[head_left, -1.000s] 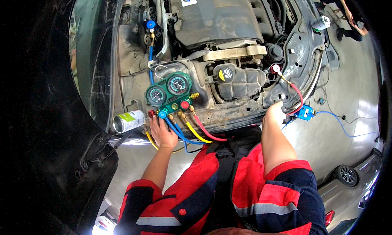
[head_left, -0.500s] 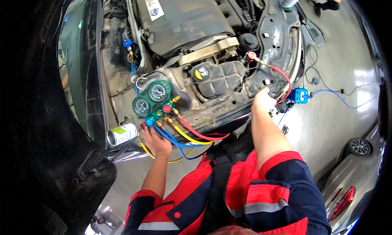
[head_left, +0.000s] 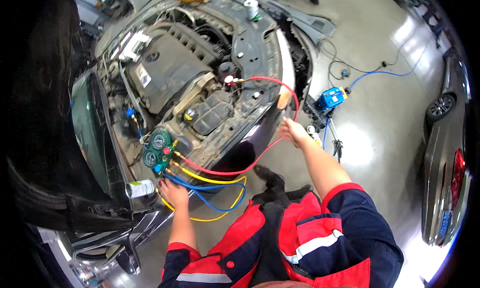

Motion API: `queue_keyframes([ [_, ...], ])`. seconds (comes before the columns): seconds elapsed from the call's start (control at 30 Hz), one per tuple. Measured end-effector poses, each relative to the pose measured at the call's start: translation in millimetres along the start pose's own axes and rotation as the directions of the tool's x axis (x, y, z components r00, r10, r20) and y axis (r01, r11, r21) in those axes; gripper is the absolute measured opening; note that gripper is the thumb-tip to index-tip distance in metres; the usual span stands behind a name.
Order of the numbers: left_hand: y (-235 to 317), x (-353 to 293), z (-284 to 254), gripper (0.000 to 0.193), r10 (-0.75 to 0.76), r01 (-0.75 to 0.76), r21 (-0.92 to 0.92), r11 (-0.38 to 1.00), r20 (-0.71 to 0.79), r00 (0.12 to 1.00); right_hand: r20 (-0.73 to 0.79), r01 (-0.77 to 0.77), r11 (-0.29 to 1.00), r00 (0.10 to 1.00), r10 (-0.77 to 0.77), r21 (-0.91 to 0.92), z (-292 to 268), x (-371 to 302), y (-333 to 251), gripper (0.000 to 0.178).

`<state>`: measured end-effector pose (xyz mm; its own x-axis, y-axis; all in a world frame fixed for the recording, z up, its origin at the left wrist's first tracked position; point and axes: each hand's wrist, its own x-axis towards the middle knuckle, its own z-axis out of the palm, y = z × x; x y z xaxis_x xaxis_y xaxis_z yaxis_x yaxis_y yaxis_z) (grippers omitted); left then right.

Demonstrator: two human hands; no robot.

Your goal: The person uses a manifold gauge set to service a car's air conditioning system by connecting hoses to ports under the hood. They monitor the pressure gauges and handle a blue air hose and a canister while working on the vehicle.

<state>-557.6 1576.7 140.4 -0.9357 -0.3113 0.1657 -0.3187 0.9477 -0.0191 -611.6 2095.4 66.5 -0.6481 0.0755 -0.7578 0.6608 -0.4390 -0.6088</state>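
Left grip [head_left: 174, 193]: positioned at the near end of the green gauge set [head_left: 159, 149], fingers partly bent and directed toward its hose ends. Blur and overlap prevent confirming whether it has hold of anything.

Right grip [head_left: 294, 132]: positioned at the red hose [head_left: 225, 173], fingers extended and close together. The hose passes at the fingers; whether they are closed on it cannot be told.

The gauge set, two dials visible, rests on the car's edge just beyond the left grip. The red hose runs from it in a wide loop past the right grip to a red coupler [head_left: 230, 81], beyond and to the left of that grip. A yellow hose [head_left: 200, 178] and blue hoses [head_left: 185, 183] loop out to the right of the left grip. A can [head_left: 140, 189] is just left of the left grip. A blue device [head_left: 332, 98] is beyond and to the right of the right grip, apart from it.
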Motion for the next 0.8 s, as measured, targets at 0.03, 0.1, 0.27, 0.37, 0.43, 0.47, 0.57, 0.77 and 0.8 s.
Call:
queue_keyframes([
  [0.03, 2.6, -6.7, -6.6, 0.057, -0.022, 0.023, 0.022, 0.999, -0.020, 1.000, 0.027, 0.084, 0.965, 0.996, -0.079, -0.249, -32.8, -19.5, 9.1, 0.055],
  [0.1, 18.4, -17.7, -14.2, 0.064, -0.038, 0.040, 0.032, 0.999, -0.047, 0.998, 0.026, 0.208, 0.549, 0.947, -0.321, -0.810, -131.8, -34.9, 58.2, 0.060],
  [0.27, 62.1, -97.5, -25.0, 0.064, 0.009, -0.017, -0.101, 0.995, -0.082, 0.997, -0.320, -0.346, 0.233, 0.937, 0.142, -0.909, -293.1, -194.0, 150.6, 0.057],
  [0.37, 101.4, -152.3, -19.3, 0.067, 0.298, -0.296, -0.167, 0.940, -0.016, 0.955, -0.467, -0.449, 0.286, 0.884, 0.005, -0.847, -428.0, -223.0, 311.2, 0.056],
  [0.43, 133.1, -197.5, -28.5, 0.066, 0.477, -0.455, -0.235, 0.859, 0.047, 0.878, -0.545, -0.522, 0.424, 0.835, 0.076, -0.740, -422.9, -277.0, 309.6, 0.056],
  [0.47, 144.0, -215.0, -23.9, 0.064, 0.577, -0.536, -0.258, 0.804, 0.117, 0.809, -0.586, -0.567, 0.482, 0.800, 0.129, -0.668, -420.0, -311.0, 305.6, 0.056],
  [0.57, 200.9, -252.1, -13.3, 0.057, 0.681, -0.551, -0.423, 0.720, 0.584, 0.441, -0.507, -0.511, 0.430, 0.851, 0.135, -0.744, -444.2, -347.1, 345.5, 0.055],
  [0.77, 285.5, -304.5, -7.7, 0.050, 0.641, -0.670, -0.570, 0.475, 0.746, -0.180, -0.587, -0.478, 0.675, 0.806, 0.081, -0.563, -409.5, -358.2, 335.0, 0.055],
  [0.8, 298.9, -308.1, -12.8, 0.049, 0.659, -0.696, -0.561, 0.448, 0.733, -0.167, -0.556, -0.452, 0.671, 0.828, 0.071, -0.587, -408.3, -354.6, 341.0, 0.056],
])
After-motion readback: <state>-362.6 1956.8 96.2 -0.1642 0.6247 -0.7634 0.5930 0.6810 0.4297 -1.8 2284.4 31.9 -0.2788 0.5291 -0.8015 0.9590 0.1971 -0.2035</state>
